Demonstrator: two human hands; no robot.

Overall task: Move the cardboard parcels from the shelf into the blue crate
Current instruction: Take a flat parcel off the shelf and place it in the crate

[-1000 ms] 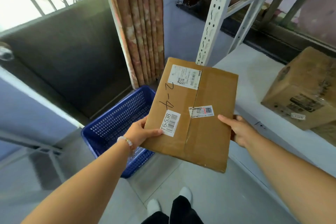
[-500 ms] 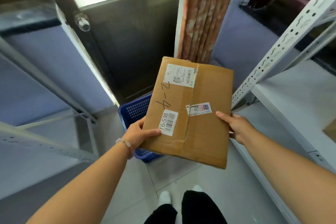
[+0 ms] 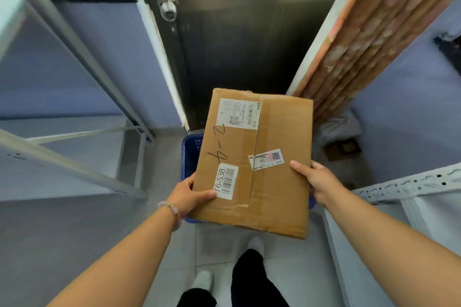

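Note:
A flat cardboard parcel [image 3: 279,177] with white labels and "T6-538" on it hangs in front of me at centre. My left hand [image 3: 189,194] grips its near left corner, thumb on the barcode label. My right hand [image 3: 316,182] grips its right edge, thumb on top. The blue crate [image 3: 190,154] stands on the floor right behind and under the parcel; only its left rim and a sliver by my right hand show, the rest is hidden.
A grey metal shelf frame [image 3: 74,162] runs along the left. A white perforated shelf rail [image 3: 409,187] juts in at right. Ahead are a dark door [image 3: 237,45] with a knob and a patterned curtain [image 3: 361,40]. My feet stand on the tiled floor [image 3: 219,252].
I have turned left away from the right-hand shelf, whose other parcel has left view. The held parcel now sits over the crate, hiding most of it.

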